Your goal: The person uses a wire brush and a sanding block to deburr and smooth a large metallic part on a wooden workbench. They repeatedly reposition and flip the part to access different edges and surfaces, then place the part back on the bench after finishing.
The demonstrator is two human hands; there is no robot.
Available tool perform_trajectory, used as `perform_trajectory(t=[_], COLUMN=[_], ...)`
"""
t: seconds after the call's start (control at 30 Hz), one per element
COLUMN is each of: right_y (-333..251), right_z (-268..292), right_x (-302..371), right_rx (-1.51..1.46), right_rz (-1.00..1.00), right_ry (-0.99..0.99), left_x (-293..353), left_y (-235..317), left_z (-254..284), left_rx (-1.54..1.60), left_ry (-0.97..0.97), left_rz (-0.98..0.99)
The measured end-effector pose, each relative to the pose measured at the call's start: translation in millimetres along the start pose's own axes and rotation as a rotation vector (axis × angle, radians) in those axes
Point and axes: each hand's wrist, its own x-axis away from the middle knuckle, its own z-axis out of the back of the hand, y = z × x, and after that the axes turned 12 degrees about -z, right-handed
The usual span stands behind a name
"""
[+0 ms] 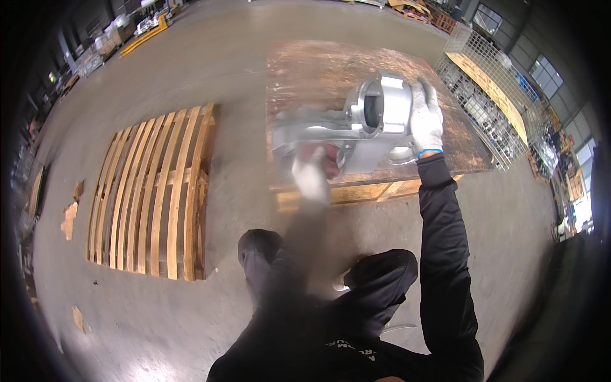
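Note:
A silver-grey metal casting (pixel 398 109) with a large round opening lies on a worn brown wooden board (pixel 305 67). My right hand (pixel 427 121), in a white glove, rests against the casting's right side, its fingers stretched out along the metal. Motion blurs my left hand (pixel 310 179), also gloved in white, at the near left part of the casting. Its fingers are closed around a dark red pad (pixel 331 163), which appears to touch the metal. The casting's left end is smeared too. My right thumb is hidden.
The board sits on a wooden base (pixel 356 193) in front of my knees. To the left, a slatted wooden pallet (pixel 156 191) lies on the concrete floor. A wire mesh cage (pixel 474 79) with metal parts stands close on the right. Cardboard scraps (pixel 69 221) lie far left.

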Motion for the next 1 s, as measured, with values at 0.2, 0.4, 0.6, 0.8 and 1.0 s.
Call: perform_trajectory(t=[0.2, 0.4, 0.6, 0.8, 1.0], right_y=[-2, 85, 186, 179, 186], right_z=[1, 10, -37, -13, 61], right_x=[0, 97, 251, 217, 123], right_rx=[-0.044, -0.379, -1.099, -0.994, 0.431], right_rz=[0.011, -0.053, -0.855, -0.64, 0.078], right_ry=[-0.019, 0.062, -0.626, -0.258, 0.14], left_x=[-16, -1, 78, 103, 68], left_y=[15, 25, -45, -76, 36], left_z=[37, 78, 72, 20, -106], left_rx=[-1.979, -1.44, -0.19, -0.925, -1.079], left_ry=[-1.037, -0.683, -0.256, -0.368, -1.028], left_rz=[-0.585, -0.351, 0.479, -0.097, -1.225])
